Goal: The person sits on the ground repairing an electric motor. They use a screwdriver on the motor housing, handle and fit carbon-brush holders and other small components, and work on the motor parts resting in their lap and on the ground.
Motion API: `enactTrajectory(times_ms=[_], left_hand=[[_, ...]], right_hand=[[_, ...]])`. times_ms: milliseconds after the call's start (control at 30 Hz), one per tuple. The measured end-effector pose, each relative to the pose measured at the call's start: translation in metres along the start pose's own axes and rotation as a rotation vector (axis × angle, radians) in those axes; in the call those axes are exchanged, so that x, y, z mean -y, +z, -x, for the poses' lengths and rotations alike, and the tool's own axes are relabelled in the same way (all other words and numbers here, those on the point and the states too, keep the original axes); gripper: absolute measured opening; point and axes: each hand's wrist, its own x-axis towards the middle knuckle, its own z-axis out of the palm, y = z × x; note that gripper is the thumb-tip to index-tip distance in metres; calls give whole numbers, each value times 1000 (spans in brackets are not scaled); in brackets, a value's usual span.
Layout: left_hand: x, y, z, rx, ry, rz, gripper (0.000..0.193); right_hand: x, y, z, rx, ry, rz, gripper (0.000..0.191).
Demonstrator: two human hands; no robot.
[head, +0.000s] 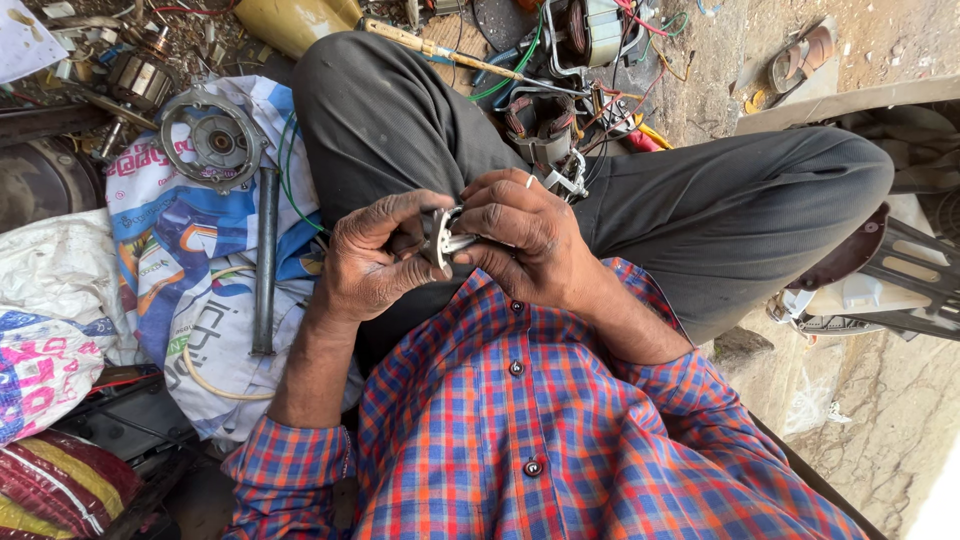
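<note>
Over the lap, above dark grey trousers (420, 130), both hands meet on one small metal part (447, 238). Left hand (375, 262) curls closed around its left side, thumb pressing over the top; right hand (520, 235) pinches the right side with bent fingers, a pale ring showing on one. Part is bright, silvery, with a flat plate edge and a short prong; most of it hidden in the grip.

Progress, as a judgement: the piece is out and in hand, the motor pieces around it lying stripped and apart, so work on it looks mid-way, nothing refitted yet.

Left, on a glossy printed sack (190, 250): a round grey cast end cover (212, 140), dull and greasy, and a dark steel rod (265, 260). Far side: copper-wound stator (590, 28), tangled coloured wires (610, 105), a wooden-handled tool (425, 42). Ground is gritty concrete.
</note>
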Motion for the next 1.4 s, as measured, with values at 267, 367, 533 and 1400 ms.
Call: enactTrajectory(times_ms=[267, 367, 533, 1400], left_hand=[[11, 2, -2, -51, -67, 55, 58], [12, 2, -3, -67, -142, 0, 57], [11, 2, -6, -94, -177, -63, 62], [18, 13, 5, -243, 225, -819, 36]], right_hand=[[-4, -15, -6, 139, 47, 22, 30], [-5, -15, -6, 154, 92, 94, 29], [-3, -5, -3, 79, 319, -110, 27], [-90, 41, 48, 164, 640, -882, 22]])
